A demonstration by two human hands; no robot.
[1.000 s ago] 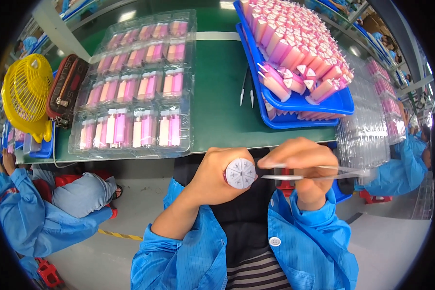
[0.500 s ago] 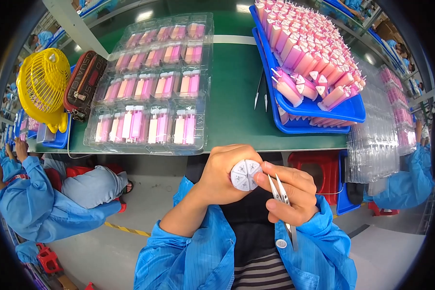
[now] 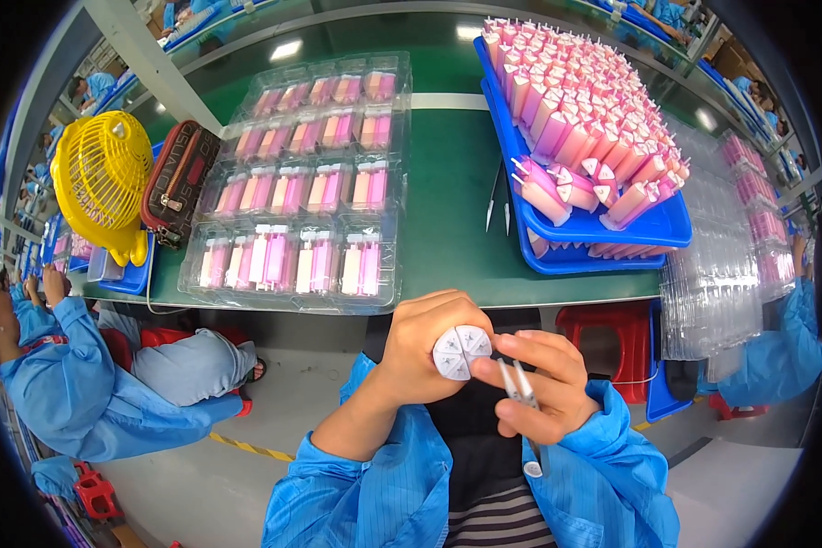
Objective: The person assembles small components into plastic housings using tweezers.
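Observation:
My left hand (image 3: 409,354) is wrapped round a bundle of wedge-shaped tubes (image 3: 461,353). Their white triangular ends, each with a small mark, fit together into a disc that faces up; the tube bodies are hidden in the fist. Between the fingers of my right hand (image 3: 557,384) is a pair of metal tweezers (image 3: 522,385), tips pointing up and away from me. Right beside the disc, the fingertips of that hand reach its right edge. Both hands are in front of the table's near edge, over my lap.
A clear blister tray (image 3: 292,300) with rows of pink and cream tubes lies on the green table (image 3: 447,183). Stacked blue trays (image 3: 557,260) hold many pink tubes (image 3: 584,119). Around them are more tweezers (image 3: 492,196), clear empty trays (image 3: 708,274), a yellow fan (image 3: 105,178), a pouch (image 3: 178,178) and a seated co-worker (image 3: 91,384).
The view has tilted, so the table and trays sit lower. The disc of tube ends has turned in my left hand, and my right fingers and tweezers have shifted slightly beside it.

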